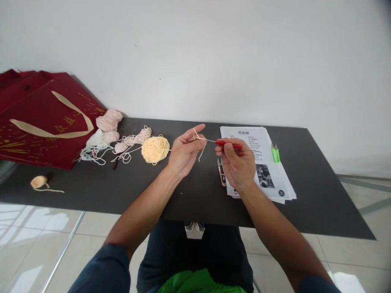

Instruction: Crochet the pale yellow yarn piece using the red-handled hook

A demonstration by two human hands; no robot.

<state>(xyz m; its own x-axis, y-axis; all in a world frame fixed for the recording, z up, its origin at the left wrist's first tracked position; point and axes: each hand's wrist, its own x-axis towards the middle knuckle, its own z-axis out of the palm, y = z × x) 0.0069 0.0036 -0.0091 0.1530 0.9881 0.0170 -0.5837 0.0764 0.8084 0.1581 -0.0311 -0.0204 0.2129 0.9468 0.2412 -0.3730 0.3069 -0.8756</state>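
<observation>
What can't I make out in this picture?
Head view throughout:
White printed paper sheets: partly covered by the right hand; fine print too small.
Slim red-handled metal tool: tip too small, at the left hand.
Dark-red gold-patterned paper bag: cut off by left edge.

The top printed sheet (263, 158) is headed "熊图解". Gold Chinese characters, including "益", mark the dark red bag (45, 114). The sheet's smaller print is too blurred to read.

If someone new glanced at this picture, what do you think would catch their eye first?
Probably the large dark-red bag at the left end of the dark table. After that, likely the yellow yarn ball beside the left hand, and the bright red-handled tool held in the right hand.
</observation>
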